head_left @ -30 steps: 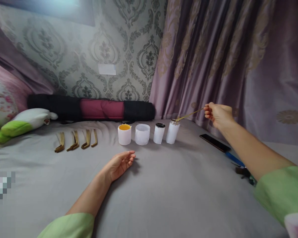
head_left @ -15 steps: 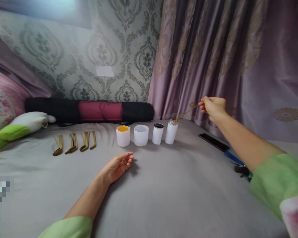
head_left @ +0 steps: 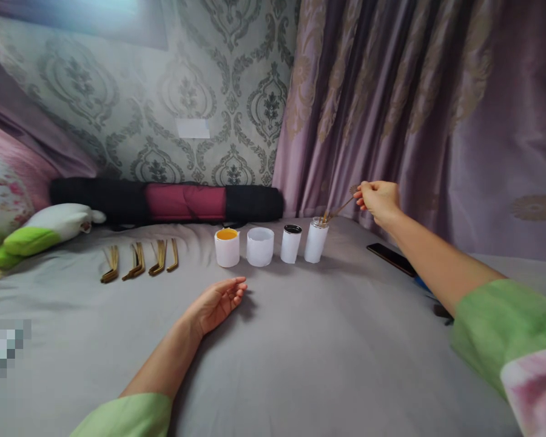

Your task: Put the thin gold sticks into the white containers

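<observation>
A person's view down onto a bed (head_left: 300,358) covered in a grey sheet. The landmark here is a clear-topped white jar (head_left: 316,243), which stands upright at the far side of the bed, the right-most of four small containers in a row. The right hand (head_left: 378,200) is raised up and to the right of the jar, fingers pinched closed around the upper end of a thin golden stick (head_left: 342,209). The stick slants down to the left, and its lower end sits inside the jar's mouth. Just left of the jar stands a narrow white cup with a dark rim (head_left: 291,244), then a wider white cup (head_left: 260,246), then a white cup with orange filling (head_left: 227,247). The left hand (head_left: 218,303) rests on the sheet, nearer the viewer and to the left of the jar, palm turned up, fingers loosely curled and holding nothing. Far to the left of the jar lie several bundles of golden sticks (head_left: 139,261). A dark phone (head_left: 391,259) lies flat to the jar's right, under the right forearm. Behind and left of the jar is a long black and red roll (head_left: 168,202) against a patterned wall, and behind the jar hangs a purple curtain (head_left: 391,109).
</observation>
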The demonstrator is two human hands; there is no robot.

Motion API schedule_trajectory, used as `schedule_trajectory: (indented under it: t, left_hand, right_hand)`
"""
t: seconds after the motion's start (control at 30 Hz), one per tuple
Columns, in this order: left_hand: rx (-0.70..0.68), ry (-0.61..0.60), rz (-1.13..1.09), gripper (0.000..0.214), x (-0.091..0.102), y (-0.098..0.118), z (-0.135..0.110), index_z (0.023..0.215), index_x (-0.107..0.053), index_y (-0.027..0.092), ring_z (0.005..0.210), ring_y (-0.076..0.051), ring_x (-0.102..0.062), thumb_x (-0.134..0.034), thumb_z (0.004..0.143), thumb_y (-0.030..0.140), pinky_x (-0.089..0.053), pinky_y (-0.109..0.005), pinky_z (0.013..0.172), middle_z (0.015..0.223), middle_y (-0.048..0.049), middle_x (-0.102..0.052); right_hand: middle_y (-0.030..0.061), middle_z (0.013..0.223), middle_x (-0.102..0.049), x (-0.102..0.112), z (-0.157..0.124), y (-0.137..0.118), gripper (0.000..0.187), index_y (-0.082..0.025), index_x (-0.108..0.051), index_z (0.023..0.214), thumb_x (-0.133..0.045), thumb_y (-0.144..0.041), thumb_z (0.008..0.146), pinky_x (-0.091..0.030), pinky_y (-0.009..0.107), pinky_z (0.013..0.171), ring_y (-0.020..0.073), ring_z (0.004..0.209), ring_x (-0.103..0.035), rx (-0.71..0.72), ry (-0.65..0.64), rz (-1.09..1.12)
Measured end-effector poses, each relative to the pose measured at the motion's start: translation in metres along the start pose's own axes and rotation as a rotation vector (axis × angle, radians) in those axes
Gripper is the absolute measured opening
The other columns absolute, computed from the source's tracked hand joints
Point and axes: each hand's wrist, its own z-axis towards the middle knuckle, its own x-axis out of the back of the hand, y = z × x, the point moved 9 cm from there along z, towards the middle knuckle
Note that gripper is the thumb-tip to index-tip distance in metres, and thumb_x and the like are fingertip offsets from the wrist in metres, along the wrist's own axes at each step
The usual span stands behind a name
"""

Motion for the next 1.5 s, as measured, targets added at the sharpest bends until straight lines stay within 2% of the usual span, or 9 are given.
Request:
schedule_trajectory:
  t: [0.2,0.47,0.6,0.8,1.2,1.5]
  left_hand:
    - [0.001,0.014,-0.004,0.017,0.0,0.001,-0.001,0.091,-0.056,0.006,0.059,-0.007,-0.056,-0.052,0.075,0.009,-0.049,-0.016,0.055,0.075,-0.0077,-0.06]
    - [0.009,0.012,-0.01,0.016,-0.001,0.001,-0.001,0.091,-0.055,0.006,0.059,-0.007,-0.056,-0.05,0.076,0.009,-0.049,-0.016,0.056,0.075,-0.0077,-0.06]
    - [0.008,0.01,-0.012,0.016,-0.001,0.001,-0.002,0.091,-0.055,0.006,0.058,-0.007,-0.056,-0.05,0.076,0.009,-0.049,-0.016,0.055,0.075,-0.0076,-0.06]
    - [0.004,0.012,-0.013,0.015,-0.002,0.002,-0.002,0.089,-0.056,0.006,0.058,-0.007,-0.056,-0.051,0.075,0.008,-0.049,-0.016,0.055,0.074,-0.0072,-0.06]
    - [0.001,-0.001,-0.029,0.015,0.0,0.001,0.0,0.088,-0.057,0.006,0.059,-0.008,-0.055,-0.053,0.074,0.009,-0.049,-0.017,0.054,0.074,-0.0076,-0.06]
    - [-0.001,-0.015,-0.036,0.016,0.0,0.001,0.0,0.089,-0.056,0.006,0.059,-0.007,-0.055,-0.053,0.074,0.01,-0.049,-0.017,0.056,0.075,-0.0077,-0.06]
  right_hand:
    - [0.0013,0.05,-0.057,-0.008,-0.007,-0.005,0.018,-0.011,-0.058,0.062,-0.054,-0.023,0.075,-0.032,0.015,0.029,0.005,0.033,-0.044,0.159,0.055,-0.097]
    - [0.0027,0.052,-0.06,-0.018,-0.014,0.001,0.019,-0.012,-0.059,0.063,-0.054,-0.026,0.076,-0.034,0.014,0.028,0.0049,0.033,-0.046,0.197,0.026,-0.21]
    - [0.0024,0.052,-0.06,-0.024,-0.012,0.009,0.019,-0.012,-0.06,0.064,-0.056,-0.028,0.074,-0.035,0.013,0.029,0.0048,0.033,-0.047,0.186,0.005,-0.241]
    - [0.0042,0.062,-0.064,-0.039,-0.011,0.021,0.022,-0.013,-0.06,0.07,-0.048,-0.03,0.077,-0.038,0.014,0.03,0.0059,0.037,-0.051,0.186,-0.074,-0.349]
    - [0.0046,0.066,-0.066,-0.049,-0.033,0.027,0.022,-0.013,-0.062,0.07,-0.047,-0.027,0.077,-0.037,0.014,0.031,0.0049,0.035,-0.049,0.118,-0.124,-0.454]
    - [0.0051,0.069,-0.066,-0.056,-0.029,0.044,0.02,-0.012,-0.062,0.079,-0.047,-0.024,0.074,-0.04,0.015,0.033,0.0074,0.041,-0.054,0.114,-0.13,-0.44]
